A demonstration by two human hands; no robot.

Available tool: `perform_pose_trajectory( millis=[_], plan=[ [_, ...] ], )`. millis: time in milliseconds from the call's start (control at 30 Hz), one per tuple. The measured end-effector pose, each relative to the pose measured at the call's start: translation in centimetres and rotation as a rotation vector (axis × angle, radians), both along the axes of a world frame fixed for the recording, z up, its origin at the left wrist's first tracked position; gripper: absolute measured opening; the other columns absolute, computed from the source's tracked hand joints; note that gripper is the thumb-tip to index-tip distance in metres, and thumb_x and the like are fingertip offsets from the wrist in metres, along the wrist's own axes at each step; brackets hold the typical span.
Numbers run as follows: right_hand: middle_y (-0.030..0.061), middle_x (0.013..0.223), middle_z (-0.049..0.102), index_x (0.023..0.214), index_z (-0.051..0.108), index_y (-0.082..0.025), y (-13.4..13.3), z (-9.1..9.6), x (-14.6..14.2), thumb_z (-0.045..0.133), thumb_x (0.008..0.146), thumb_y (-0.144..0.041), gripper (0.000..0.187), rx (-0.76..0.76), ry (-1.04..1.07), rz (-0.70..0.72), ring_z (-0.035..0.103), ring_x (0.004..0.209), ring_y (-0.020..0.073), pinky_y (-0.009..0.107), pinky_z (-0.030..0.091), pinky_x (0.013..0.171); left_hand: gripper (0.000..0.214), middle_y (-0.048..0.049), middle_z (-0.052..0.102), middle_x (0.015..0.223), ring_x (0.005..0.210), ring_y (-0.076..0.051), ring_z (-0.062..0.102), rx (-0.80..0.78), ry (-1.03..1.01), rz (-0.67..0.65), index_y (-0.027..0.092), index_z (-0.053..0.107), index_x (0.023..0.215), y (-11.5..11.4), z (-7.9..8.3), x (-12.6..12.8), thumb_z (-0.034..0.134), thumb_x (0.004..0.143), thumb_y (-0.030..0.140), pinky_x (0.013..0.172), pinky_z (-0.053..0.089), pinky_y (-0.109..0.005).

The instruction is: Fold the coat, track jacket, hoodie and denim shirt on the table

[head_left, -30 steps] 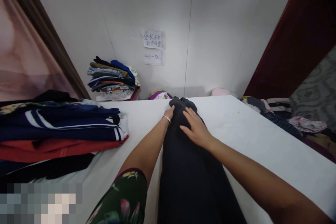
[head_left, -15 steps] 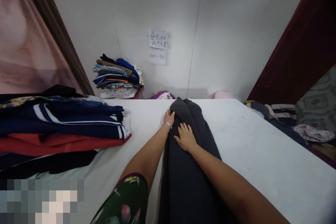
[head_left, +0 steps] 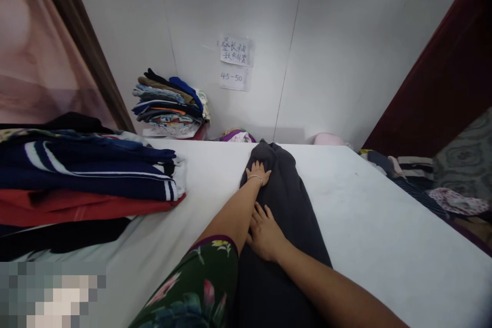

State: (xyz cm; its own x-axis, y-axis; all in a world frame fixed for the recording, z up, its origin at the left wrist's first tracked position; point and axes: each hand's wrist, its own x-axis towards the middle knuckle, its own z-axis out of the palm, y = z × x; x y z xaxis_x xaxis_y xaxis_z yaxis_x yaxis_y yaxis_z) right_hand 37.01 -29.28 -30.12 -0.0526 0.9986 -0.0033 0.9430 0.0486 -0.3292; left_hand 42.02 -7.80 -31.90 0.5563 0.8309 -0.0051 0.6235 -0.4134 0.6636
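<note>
A long black garment (head_left: 286, 200) lies folded lengthwise down the middle of the white table (head_left: 376, 215), running away from me. My left hand (head_left: 258, 170) rests flat on its far part, fingers spread, a thin bracelet on the wrist. My right hand (head_left: 264, 233) lies flat on the garment nearer to me, just beside my left forearm, fingers stretched out. Neither hand holds anything.
A stack of folded navy, striped and red clothes (head_left: 88, 179) sits on the table's left side. Another pile of folded clothes (head_left: 169, 105) stands by the back wall under paper notes (head_left: 236, 61). More clothes (head_left: 430, 184) lie off the table's right edge by a dark red curtain (head_left: 442, 77).
My right hand has slid back toward me along the garment. My left hand has moved from the garment's left edge onto its top, fingers flattened.
</note>
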Motion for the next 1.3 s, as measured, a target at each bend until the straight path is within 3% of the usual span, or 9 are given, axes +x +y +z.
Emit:
perform_pose_trajectory(
  millis=[133, 200, 300, 367, 500, 633, 800, 1067, 1300],
  plan=[
    [0.0149, 0.156, 0.028, 0.149, 0.031, -0.014, 0.3, -0.2, 0.0, 0.031, 0.096, -0.053, 0.066, -0.002, -0.009, -0.013, 0.016, 0.146, 0.0311, 0.051, 0.011, 0.118, 0.063, -0.0158, 0.032, 0.154, 0.143, -0.034, 0.024, 0.015, 0.037, -0.012, 0.022, 0.044, 0.139, 0.6, 0.5, -0.8, 0.049, 0.085, 0.052, 0.116, 0.014, -0.057],
    [0.0158, 0.156, 0.027, 0.148, 0.033, -0.011, 0.4, -0.2, 0.0, 0.030, 0.096, -0.053, 0.067, -0.003, -0.010, -0.022, 0.015, 0.146, 0.0305, 0.051, 0.011, 0.118, 0.066, -0.0183, 0.027, 0.156, 0.144, -0.035, 0.021, 0.052, 0.029, 0.021, 0.017, 0.038, 0.143, 0.1, 1.0, -1.3, 0.046, 0.087, 0.051, 0.116, 0.015, -0.055],
    [0.0148, 0.155, 0.028, 0.148, 0.034, -0.013, 0.3, -0.2, 0.1, 0.032, 0.095, -0.052, 0.066, -0.002, -0.007, -0.026, 0.016, 0.146, 0.0298, 0.050, 0.011, 0.119, 0.070, -0.0124, 0.011, 0.161, 0.148, -0.031, 0.003, 0.206, 0.000, 0.012, 0.018, 0.025, 0.150, -1.1, 1.3, -1.5, 0.045, 0.088, 0.046, 0.118, 0.003, -0.054],
    [0.0150, 0.155, 0.029, 0.148, 0.033, -0.013, 0.3, -0.1, 0.1, 0.034, 0.095, -0.052, 0.066, 0.001, 0.000, -0.021, 0.017, 0.146, 0.0305, 0.051, 0.012, 0.118, 0.067, -0.0046, 0.011, 0.162, 0.148, -0.027, -0.003, 0.283, 0.019, -0.113, 0.025, 0.025, 0.150, -1.6, 1.2, -1.3, 0.044, 0.089, 0.046, 0.118, -0.004, -0.052],
    [0.0146, 0.155, 0.030, 0.149, 0.032, -0.015, 0.3, 0.0, 0.1, 0.035, 0.095, -0.050, 0.064, 0.017, 0.006, -0.012, 0.019, 0.145, 0.0310, 0.051, 0.013, 0.118, 0.057, -0.0047, 0.029, 0.157, 0.147, -0.030, 0.012, 0.157, 0.141, -0.291, 0.030, 0.043, 0.142, -1.3, 0.5, -0.6, 0.042, 0.089, 0.051, 0.117, 0.001, -0.056],
    [0.0114, 0.155, 0.032, 0.148, 0.034, -0.019, 0.3, -0.1, 0.2, 0.034, 0.095, -0.050, 0.061, 0.014, 0.003, 0.007, 0.018, 0.145, 0.0299, 0.052, 0.012, 0.118, 0.055, -0.0058, 0.031, 0.156, 0.147, -0.032, 0.014, 0.099, 0.153, -0.279, 0.029, 0.051, 0.136, -0.8, 0.0, -0.5, 0.047, 0.086, 0.052, 0.117, 0.001, -0.056],
    [0.0131, 0.154, 0.032, 0.147, 0.034, -0.018, 0.4, -0.2, 0.2, 0.037, 0.094, -0.052, 0.063, 0.027, -0.003, 0.002, 0.021, 0.144, 0.0306, 0.052, 0.015, 0.116, 0.050, -0.0022, 0.033, 0.155, 0.147, -0.028, 0.014, 0.048, 0.092, -0.254, 0.033, 0.053, 0.133, -2.3, 0.0, -1.5, 0.043, 0.088, 0.053, 0.117, -0.001, -0.055],
    [0.0158, 0.145, 0.046, 0.141, 0.044, -0.013, 0.4, -0.2, 0.5, 0.042, 0.093, -0.049, 0.059, 0.060, 0.010, 0.010, 0.031, 0.140, 0.0274, 0.049, 0.014, 0.116, 0.056, -0.0049, 0.038, 0.151, 0.145, -0.022, 0.024, -0.065, -0.073, -0.308, 0.027, 0.054, 0.131, -7.6, -0.1, -7.2, 0.058, 0.081, 0.051, 0.118, 0.010, -0.039],
    [0.0118, 0.152, 0.036, 0.145, 0.039, -0.015, 0.1, 0.1, 0.5, 0.040, 0.094, -0.035, 0.055, 0.028, -0.018, 0.047, 0.026, 0.143, 0.0254, 0.047, 0.011, 0.118, 0.040, -0.0052, 0.043, 0.149, 0.143, -0.019, 0.028, -0.117, -0.153, -0.284, 0.025, 0.063, 0.121, -11.9, 0.3, -13.2, 0.054, 0.086, 0.042, 0.118, 0.009, -0.033]
  ],
)
